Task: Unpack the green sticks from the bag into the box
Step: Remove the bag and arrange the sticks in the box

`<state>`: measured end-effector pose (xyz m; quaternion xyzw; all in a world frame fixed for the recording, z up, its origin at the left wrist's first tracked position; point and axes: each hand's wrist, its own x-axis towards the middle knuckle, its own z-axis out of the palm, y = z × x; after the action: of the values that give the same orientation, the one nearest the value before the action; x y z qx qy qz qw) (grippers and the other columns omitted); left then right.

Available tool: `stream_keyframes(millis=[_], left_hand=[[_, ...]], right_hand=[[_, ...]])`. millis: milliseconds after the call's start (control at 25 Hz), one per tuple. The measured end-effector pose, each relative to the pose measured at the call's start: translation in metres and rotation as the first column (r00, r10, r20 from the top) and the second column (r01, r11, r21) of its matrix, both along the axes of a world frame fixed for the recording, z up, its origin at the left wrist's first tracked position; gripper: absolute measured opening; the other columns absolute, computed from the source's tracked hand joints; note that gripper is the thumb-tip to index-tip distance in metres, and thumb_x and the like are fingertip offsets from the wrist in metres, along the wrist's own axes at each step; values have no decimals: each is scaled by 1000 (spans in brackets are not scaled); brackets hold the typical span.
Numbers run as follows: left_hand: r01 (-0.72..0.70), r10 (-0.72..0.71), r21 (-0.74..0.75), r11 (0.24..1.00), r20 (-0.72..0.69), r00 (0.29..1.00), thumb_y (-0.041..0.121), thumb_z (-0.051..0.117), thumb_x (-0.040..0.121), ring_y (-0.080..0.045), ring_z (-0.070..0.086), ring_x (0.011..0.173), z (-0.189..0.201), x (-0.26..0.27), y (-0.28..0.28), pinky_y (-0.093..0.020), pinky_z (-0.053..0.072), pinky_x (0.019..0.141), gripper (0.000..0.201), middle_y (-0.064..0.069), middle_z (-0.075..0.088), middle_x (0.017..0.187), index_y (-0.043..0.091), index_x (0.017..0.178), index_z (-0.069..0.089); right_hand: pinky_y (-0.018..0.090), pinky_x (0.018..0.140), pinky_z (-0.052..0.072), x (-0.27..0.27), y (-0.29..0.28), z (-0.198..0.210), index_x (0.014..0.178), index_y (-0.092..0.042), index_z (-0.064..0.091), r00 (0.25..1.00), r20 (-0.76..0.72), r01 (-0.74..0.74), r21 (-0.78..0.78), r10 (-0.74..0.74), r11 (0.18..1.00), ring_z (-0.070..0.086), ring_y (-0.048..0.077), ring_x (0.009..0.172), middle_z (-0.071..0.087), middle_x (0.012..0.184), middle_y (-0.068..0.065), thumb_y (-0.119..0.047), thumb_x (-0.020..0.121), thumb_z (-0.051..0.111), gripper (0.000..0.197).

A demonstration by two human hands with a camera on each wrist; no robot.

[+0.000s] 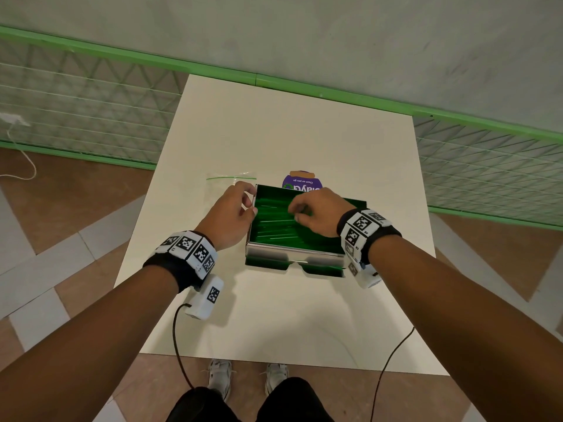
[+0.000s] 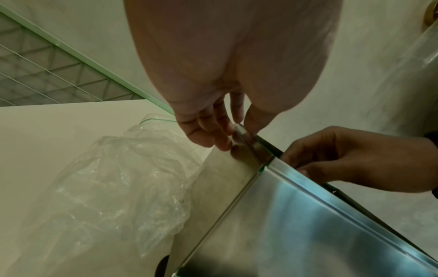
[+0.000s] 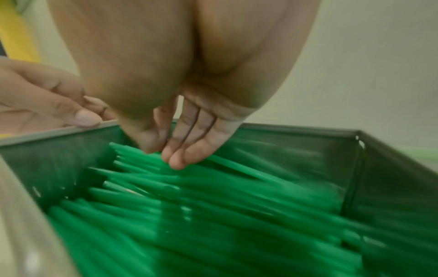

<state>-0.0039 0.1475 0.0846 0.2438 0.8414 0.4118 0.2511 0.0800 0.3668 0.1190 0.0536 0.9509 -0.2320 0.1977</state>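
A silver box [image 1: 292, 252] stands on the white table [image 1: 274, 315], and many green sticks [image 1: 274, 231] lie inside it. My left hand [image 1: 251, 197] pinches the rim of the box's left wall, thumb on top and fingers on the outside [image 2: 239, 135]. My right hand [image 1: 297, 213] reaches into the box from the right. In the right wrist view its fingertips [image 3: 175, 161] touch the top of the green sticks [image 3: 213, 224], and no stick shows between thumb and fingers. The clear plastic bag [image 2: 118, 187] lies crumpled and flat on the table left of the box [image 1: 219, 190].
A purple printed item [image 1: 301, 179] lies just behind the box. The box's front flaps [image 1: 323, 269] are folded down onto the table. A green mesh fence [image 1: 91, 102] runs behind the table, and two cables hang past the table's near edge.
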Motion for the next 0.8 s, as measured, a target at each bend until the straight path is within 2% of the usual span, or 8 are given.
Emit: stream_keyframes(millis=[80, 160, 240, 440, 560, 680, 720, 800], left_hand=[[2, -2, 1, 1000, 2, 1000, 12, 55, 99, -18, 56, 74, 0, 0, 0, -19, 43, 66, 27, -9, 56, 108, 25, 121, 49], [2, -2, 2, 1000, 6, 1000, 12, 54, 99, -18, 55, 74, 1, 0, 0, -19, 43, 66, 27, -9, 56, 108, 24, 122, 48], [6, -5, -2, 1000, 12, 1000, 13, 54, 99, -19, 56, 75, 1, 0, 0, -20, 43, 67, 27, -9, 56, 108, 24, 123, 48], [8, -8, -7, 1000, 20, 1000, 15, 54, 100, -26, 60, 76, 0, 0, -2, -19, 41, 66, 26, -7, 58, 107, 23, 124, 48], [9, -9, -8, 1000, 26, 1000, 16, 53, 100, -16, 57, 73, 1, 0, -2, -20, 40, 66, 26, -4, 58, 104, 23, 124, 48], [10, -10, -1, 1000, 41, 999, 16, 53, 100, -16, 55, 72, 1, -1, -2, -22, 41, 67, 25, -3, 57, 102, 23, 124, 48], [9, -9, 3, 1000, 43, 999, 16, 54, 100, -15, 55, 71, 0, -1, -2, -22, 41, 67, 25, -2, 56, 101, 24, 123, 48], [14, -14, 5, 1000, 44, 999, 16, 53, 100, -15, 54, 70, 0, -2, -2, -23, 41, 68, 25, -1, 56, 100, 23, 123, 48]], right_hand=[[42, 105, 49, -3, -1, -2, 142, -23, 55, 999, -4, -47, 100, 48, 994, 59, 27, 125, 63, 138, 6, -23, 99, 58, 44], [42, 105, 48, -5, -1, -12, 150, -19, 45, 987, 139, -107, 178, 82, 978, 57, 31, 128, 58, 143, 13, -27, 101, 56, 51], [44, 102, 51, -7, -1, -19, 146, -15, 48, 966, 243, -152, 250, 90, 956, 60, 34, 121, 61, 135, 16, -30, 99, 58, 50], [44, 101, 49, -11, -5, -23, 129, -9, 62, 963, 244, -180, 267, 114, 947, 57, 35, 120, 61, 126, 16, -31, 98, 62, 39], [44, 102, 49, -13, -4, -16, 142, -13, 53, 968, 222, -166, 236, 114, 957, 58, 35, 123, 62, 134, 16, -35, 100, 57, 47], [42, 87, 55, -12, -4, -13, 130, -10, 53, 974, 197, -165, 288, 110, 943, 65, 34, 105, 66, 116, 16, -31, 102, 52, 34], [42, 86, 55, -10, -4, -13, 129, -9, 51, 973, 199, -171, 304, 113, 937, 64, 33, 105, 64, 116, 15, -31, 101, 54, 35], [43, 94, 53, -7, -2, -14, 142, -12, 45, 968, 207, -202, 290, 145, 936, 59, 30, 117, 56, 132, 12, -37, 96, 61, 54]])
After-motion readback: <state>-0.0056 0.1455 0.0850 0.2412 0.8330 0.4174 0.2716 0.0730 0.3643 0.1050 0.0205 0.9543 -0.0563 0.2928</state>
